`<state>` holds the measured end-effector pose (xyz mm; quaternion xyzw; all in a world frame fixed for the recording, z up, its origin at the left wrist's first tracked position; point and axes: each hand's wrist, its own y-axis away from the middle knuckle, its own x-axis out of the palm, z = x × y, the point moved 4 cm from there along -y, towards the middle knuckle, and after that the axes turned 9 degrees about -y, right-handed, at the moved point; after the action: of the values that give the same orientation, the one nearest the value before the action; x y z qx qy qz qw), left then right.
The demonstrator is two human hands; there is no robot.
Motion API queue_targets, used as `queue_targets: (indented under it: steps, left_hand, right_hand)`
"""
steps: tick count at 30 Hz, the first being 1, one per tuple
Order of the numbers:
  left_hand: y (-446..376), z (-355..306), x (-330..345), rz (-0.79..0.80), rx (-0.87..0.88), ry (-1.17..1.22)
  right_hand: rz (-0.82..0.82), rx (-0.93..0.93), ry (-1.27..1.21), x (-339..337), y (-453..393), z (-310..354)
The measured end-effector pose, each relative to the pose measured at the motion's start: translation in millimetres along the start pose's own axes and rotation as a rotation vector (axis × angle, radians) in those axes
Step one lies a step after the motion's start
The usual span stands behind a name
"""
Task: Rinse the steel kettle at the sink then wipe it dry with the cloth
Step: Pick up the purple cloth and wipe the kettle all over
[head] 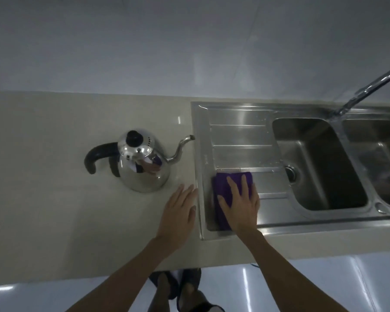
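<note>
The steel kettle [142, 163] stands upright on the beige counter, black handle to the left, thin spout pointing right toward the sink. A folded purple cloth [225, 188] lies on the steel drainboard [241, 136]. My right hand [241, 203] rests flat on top of the cloth, fingers spread, covering its near right part. My left hand [180, 210] lies flat and open on the counter just left of the sink's rim, below and right of the kettle, holding nothing.
Right of the drainboard are two sink basins [320, 163]. A steel tap [367, 88] reaches in from the upper right, ending above the divider between the basins. The beige counter [54, 199] stretches left. A grey wall stands behind.
</note>
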<state>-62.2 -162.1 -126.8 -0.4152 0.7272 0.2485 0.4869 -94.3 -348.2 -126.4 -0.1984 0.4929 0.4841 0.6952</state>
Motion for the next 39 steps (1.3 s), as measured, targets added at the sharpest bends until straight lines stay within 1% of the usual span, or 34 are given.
queue_targets:
  steps: [2, 3, 6, 9, 13, 15, 16, 17, 19, 21, 22, 24, 26, 27, 28, 30, 31, 32, 33, 34, 36, 39]
  left_hand:
    - [-7.1, -9.2, 24.1, 0.088, 0.023, -0.095]
    - [-8.7, -11.8, 31.0, 0.105, 0.007, -0.127]
    - [-8.8, -15.1, 40.8, 0.098, -0.048, -0.201]
    - [-5.8, -11.4, 46.0, 0.055, -0.044, -0.230]
    - [-5.4, -6.4, 37.6, 0.058, -0.008, -0.188]
    - [-0.9, -2.5, 19.9, 0.008, -0.022, -0.090]
    - [2.5, 1.5, 6.6, -0.049, -0.039, -0.039]
    - [6.4, 7.4, -8.1, -0.106, -0.055, 0.003]
    - [15.7, 23.7, -39.7, -0.214, -0.071, 0.049]
    - [24.7, 44.0, -72.1, -0.310, -0.086, 0.081]
    - [27.7, 55.6, -88.7, -0.359, -0.100, 0.105]
    - [31.3, 80.8, -122.1, -0.458, -0.135, 0.140]
    - [26.8, 112.1, -152.1, -0.527, -0.180, 0.120]
    - [20.1, 129.6, -163.1, -0.527, -0.199, 0.091]
    - [10.8, 145.8, -171.9, -0.485, -0.210, 0.063]
    - [-8.8, 171.5, -178.0, -0.285, -0.202, 0.073]
    - [-15.9, 177.5, -177.6, -0.176, -0.187, 0.116]
    - [-19.9, 180.5, -176.6, -0.101, -0.161, 0.168]
    - [-21.5, 181.9, -177.3, -0.073, -0.129, 0.214]
    - [-23.1, 184.3, -179.1, -0.080, -0.097, 0.242]
    - [-26.3, 187.0, -184.2, -0.081, -0.058, 0.242]
    - [-31.9, 187.9, -188.8, -0.040, -0.031, 0.236]
  right_hand:
    - [0.040, 0.022, 0.019, 12.8, -0.4, -16.8]
    - [0.046, 0.019, 0.019, 17.3, -1.2, -19.9]
    - [0.052, 0.059, 0.014, 28.1, -6.3, -18.8]
    - [0.005, 0.086, 0.051, 35.1, -8.5, -8.9]
    - [-0.038, 0.054, 0.063, 23.2, -14.9, -7.4]
    - [-0.052, 0.038, -0.026, 11.8, -20.2, -11.0]
    - [-0.068, 0.019, -0.131, 5.2, -22.2, -8.0]
    - [-0.098, -0.027, -0.259, -2.2, -23.0, 0.5]
    - [-0.213, -0.198, -0.502, -21.4, -17.4, 36.8]
    - [-0.337, -0.371, -0.668, -41.2, -1.2, 89.7]
    - [-0.368, -0.442, -0.724, -47.4, 8.6, 117.9]
    - [-0.363, -0.571, -0.735, -50.0, 28.4, 172.1]
    - [-0.300, -0.650, -0.652, -39.4, 31.6, 215.4]
    - [-0.276, -0.645, -0.609, -32.2, 26.4, 231.4]
    - [-0.272, -0.611, -0.590, -25.9, 18.8, 243.7]
    - [-0.320, -0.474, -0.645, -16.5, 8.7, 253.9]
    - [-0.353, -0.425, -0.666, -11.0, 13.0, 254.3]
    - [-0.375, -0.405, -0.660, -3.5, 23.0, 254.5]
    - [-0.388, -0.412, -0.631, 4.0, 36.4, 255.4]
    - [-0.394, -0.428, -0.609, 9.2, 46.6, 256.9]
    - [-0.408, -0.439, -0.566, 6.5, 40.1, 265.3]
    - [-0.437, -0.349, -0.536, -2.7, 12.0, 277.1]
